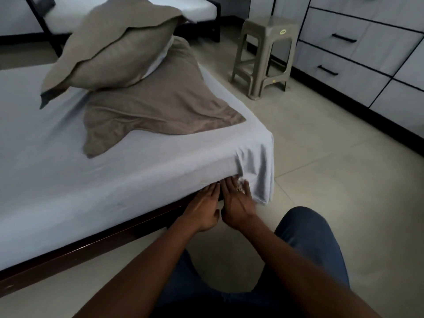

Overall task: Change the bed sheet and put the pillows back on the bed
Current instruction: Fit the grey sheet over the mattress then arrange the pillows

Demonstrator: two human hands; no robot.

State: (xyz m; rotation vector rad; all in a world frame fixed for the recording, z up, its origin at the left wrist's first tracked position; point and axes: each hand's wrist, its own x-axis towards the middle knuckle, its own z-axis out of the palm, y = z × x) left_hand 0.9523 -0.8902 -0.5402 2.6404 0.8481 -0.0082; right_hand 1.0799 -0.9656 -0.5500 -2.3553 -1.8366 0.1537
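Note:
A pale blue bed sheet covers the mattress, and its near right corner hangs loose over the side. My left hand and my right hand lie side by side with straight fingers, pushing the sheet's lower edge under the mattress just left of that corner. The fingertips are hidden under the fabric. Two taupe pillows are stacked on the bed: the upper pillow leans on the flatter lower pillow.
A dark wooden bed frame runs along the near side. A taupe plastic stool stands on the tiled floor beyond the corner. Grey drawers line the right wall. A second bed stands behind. My knee is near the corner.

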